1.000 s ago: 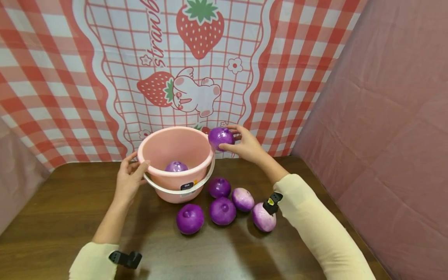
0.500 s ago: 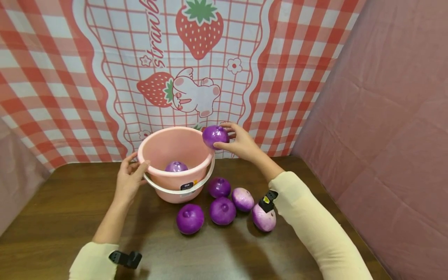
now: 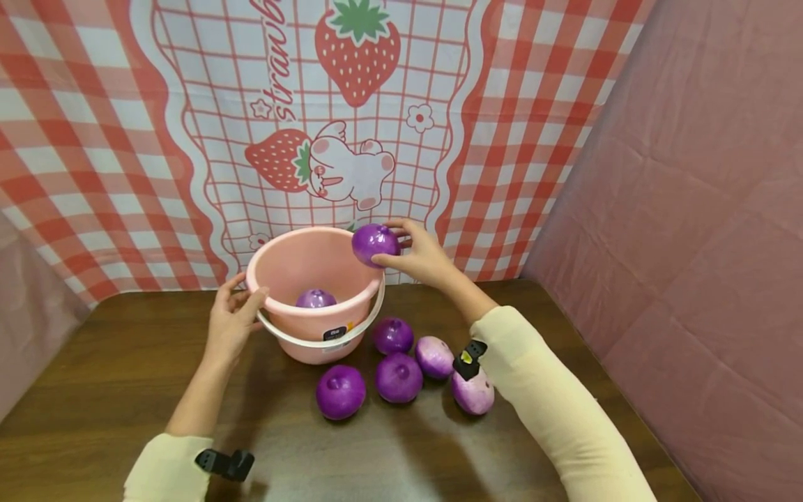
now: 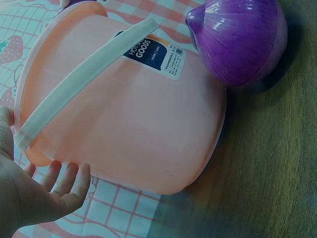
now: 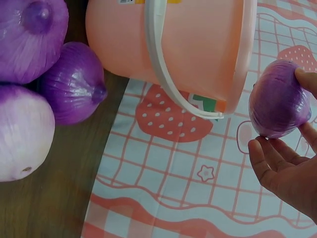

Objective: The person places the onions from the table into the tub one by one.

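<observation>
A pink bucket with a white handle stands on the table, one purple onion inside it. My left hand holds the bucket's left rim, thumb at the rim and fingers along the outer wall, as the left wrist view also shows. In my right hand a shiny purple onion is pinched between thumb and fingers, above the bucket's right rim. The right wrist view shows this onion beyond the rim, apart from the bucket.
Several onions lie in front and to the right of the bucket: a purple one nearest, others grouped, and a pale one partly behind the right wrist camera. A checked strawberry cloth hangs behind the brown table.
My right hand has moved left with the onion, from beside the bucket's right rim to above it. The left hand and the bucket have stayed in place.
</observation>
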`<state>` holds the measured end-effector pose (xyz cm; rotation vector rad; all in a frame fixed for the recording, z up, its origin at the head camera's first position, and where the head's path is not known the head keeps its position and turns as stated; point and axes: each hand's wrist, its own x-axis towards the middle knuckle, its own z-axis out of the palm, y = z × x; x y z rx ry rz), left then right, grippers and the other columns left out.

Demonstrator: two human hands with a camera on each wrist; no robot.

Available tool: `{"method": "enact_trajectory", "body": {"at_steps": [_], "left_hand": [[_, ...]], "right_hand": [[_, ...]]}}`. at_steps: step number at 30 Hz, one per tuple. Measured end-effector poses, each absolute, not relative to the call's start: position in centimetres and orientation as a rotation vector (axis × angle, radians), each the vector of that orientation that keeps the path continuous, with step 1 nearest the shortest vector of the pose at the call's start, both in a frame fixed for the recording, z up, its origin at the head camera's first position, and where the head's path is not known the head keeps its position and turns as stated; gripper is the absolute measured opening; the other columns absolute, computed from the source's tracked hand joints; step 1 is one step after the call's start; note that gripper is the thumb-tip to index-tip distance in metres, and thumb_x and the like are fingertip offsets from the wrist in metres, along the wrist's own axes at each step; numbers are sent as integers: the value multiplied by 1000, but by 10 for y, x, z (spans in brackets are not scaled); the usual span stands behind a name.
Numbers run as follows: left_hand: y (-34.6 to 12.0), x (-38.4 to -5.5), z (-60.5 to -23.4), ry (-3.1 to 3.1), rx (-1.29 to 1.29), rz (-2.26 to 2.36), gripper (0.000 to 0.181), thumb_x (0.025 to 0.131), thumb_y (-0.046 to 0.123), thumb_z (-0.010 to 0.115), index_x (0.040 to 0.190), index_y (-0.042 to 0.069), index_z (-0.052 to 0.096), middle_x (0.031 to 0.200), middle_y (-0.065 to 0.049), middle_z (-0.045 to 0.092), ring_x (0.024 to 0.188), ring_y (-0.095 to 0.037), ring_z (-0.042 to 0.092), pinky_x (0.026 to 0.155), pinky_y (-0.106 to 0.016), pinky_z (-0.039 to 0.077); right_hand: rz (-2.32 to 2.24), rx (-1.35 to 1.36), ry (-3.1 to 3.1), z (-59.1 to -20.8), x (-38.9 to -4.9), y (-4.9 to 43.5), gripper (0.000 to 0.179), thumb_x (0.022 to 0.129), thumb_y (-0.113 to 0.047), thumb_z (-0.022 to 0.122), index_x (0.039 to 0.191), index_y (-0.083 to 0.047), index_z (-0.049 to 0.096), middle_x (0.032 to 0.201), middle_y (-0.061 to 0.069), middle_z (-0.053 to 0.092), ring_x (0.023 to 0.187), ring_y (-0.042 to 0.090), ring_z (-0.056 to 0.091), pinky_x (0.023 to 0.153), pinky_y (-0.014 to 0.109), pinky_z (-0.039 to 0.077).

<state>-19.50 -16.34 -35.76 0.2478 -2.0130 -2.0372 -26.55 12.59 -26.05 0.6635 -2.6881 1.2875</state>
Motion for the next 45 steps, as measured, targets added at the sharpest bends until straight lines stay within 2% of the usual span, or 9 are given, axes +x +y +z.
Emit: {"method": "enact_trajectory", "body": {"at_steps": [10, 18, 30, 41, 45], "left_hand": [[-164, -195, -358, -2015, 242, -2039, 62, 91, 24, 60, 144, 10, 31, 93, 13, 52, 74, 6, 56, 59, -14, 54], [-164, -194, -357, -2011, 241, -2043, 62, 91, 23, 60, 144, 10, 31, 93, 12, 52, 73, 6, 56, 59, -14, 55], [-164, -194, -357, -2026, 244, -2032, 62, 91, 24, 60, 144, 10, 31, 92, 15, 52, 73, 6, 56, 59, -13, 54], [-164, -194, -357, -2044, 249, -2028, 63, 91, 25, 59, 145, 12, 29, 102, 5, 50, 74, 7, 56, 60, -13, 54], [-164, -194, -357, -2044, 250, -2028, 62, 91, 25, 59, 145, 12, 29, 101, 6, 50, 74, 7, 56, 60, -13, 54]], "right_hand": [[1336, 639, -2687, -263, -267, 115, 68, 76, -31, 78, 134, -14, 47, 125, 14, 55, 112, 28, 56, 90, 39, 53], [1360, 634, -2686, -263, -268, 106, 71, 75, -30, 78, 135, -12, 45, 126, 12, 55, 115, 27, 53, 94, 40, 51], [1389, 645, -2682, -265, -266, 95, 65, 76, -29, 78, 132, -15, 48, 123, 11, 57, 114, 26, 53, 96, 40, 50], [1367, 678, -2668, -267, -268, 87, 66, 75, -27, 78, 132, -12, 47, 121, 13, 57, 113, 25, 53, 98, 40, 49], [1415, 685, -2655, -269, -269, 83, 64, 76, -24, 78, 131, -10, 48, 119, 13, 57, 112, 25, 55, 97, 37, 50]]}}
